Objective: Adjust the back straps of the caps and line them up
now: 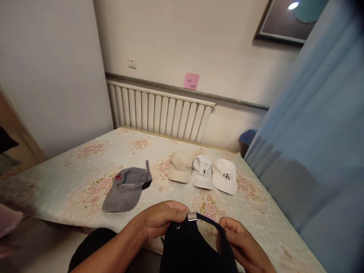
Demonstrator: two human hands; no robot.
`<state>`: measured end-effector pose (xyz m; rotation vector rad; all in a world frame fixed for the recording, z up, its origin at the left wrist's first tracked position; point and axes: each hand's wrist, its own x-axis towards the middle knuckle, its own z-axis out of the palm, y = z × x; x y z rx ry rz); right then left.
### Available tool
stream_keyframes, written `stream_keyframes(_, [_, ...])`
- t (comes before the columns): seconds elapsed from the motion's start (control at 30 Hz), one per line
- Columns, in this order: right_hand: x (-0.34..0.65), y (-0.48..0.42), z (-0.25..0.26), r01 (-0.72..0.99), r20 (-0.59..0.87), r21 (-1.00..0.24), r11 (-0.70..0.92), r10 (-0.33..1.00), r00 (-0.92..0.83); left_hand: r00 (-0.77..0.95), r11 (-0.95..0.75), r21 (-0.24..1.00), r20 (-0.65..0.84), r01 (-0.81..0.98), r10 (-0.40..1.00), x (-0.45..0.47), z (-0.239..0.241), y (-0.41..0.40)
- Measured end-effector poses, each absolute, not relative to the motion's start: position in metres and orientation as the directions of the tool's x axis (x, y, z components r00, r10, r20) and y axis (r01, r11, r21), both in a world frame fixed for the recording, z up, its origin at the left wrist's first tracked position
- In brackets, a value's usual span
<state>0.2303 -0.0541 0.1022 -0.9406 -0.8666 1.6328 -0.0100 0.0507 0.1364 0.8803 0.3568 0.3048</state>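
I hold a dark navy cap point(193, 246) low in front of me, its back strap and metal buckle facing up. My left hand point(159, 220) pinches the strap at the buckle. My right hand point(241, 246) grips the strap's other end and the cap's right side, fingers curled. On the bed beyond lie a grey cap point(126, 187) with a red logo, a beige cap point(179, 167), a white cap with small marks point(201, 171) and a white cap with a black logo point(225, 176).
The bed point(85, 170) has a pale floral cover. A white radiator point(159, 112) stands against the far wall under a pink note point(191, 81). A blue curtain point(313, 151) hangs on the right. A framed picture point(287, 19) hangs upper right.
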Motion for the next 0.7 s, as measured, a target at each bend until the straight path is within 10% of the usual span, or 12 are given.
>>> stream_keyframes(0.7, [0.309, 0.076, 0.014, -0.515, -0.307, -0.821, -0.248, 0.951, 0.031, 0.809, 0.880, 0.473, -0.497, -0.051, 0.314, 0.094, 0.002, 0.193])
